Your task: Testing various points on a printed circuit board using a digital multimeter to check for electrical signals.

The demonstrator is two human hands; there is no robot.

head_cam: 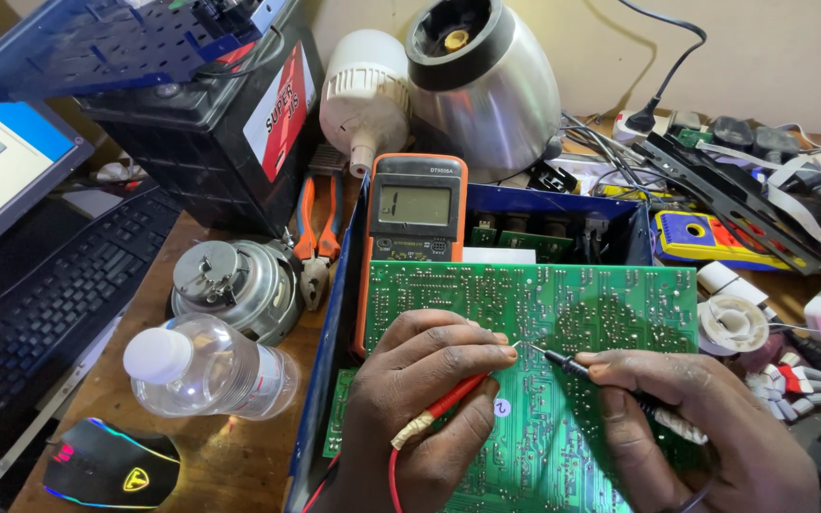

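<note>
A large green circuit board (572,304) lies solder side up over a blue metal case (334,323). My left hand (420,408) pinches a red test probe (453,399), its tip touching the board near the middle. My right hand (696,427) holds a black test probe (567,361) whose metal tip meets the board right beside the red one. An orange-edged digital multimeter (413,223) leans just behind the board, its display lit with a single digit.
A black battery (211,123), a small motor (235,280), orange pliers (320,228) and a plastic bottle (206,366) sit left. A keyboard (49,294), mouse (106,465) and monitor (2,161) are far left. A blender base (486,81), bulb (363,95) and cables crowd the back.
</note>
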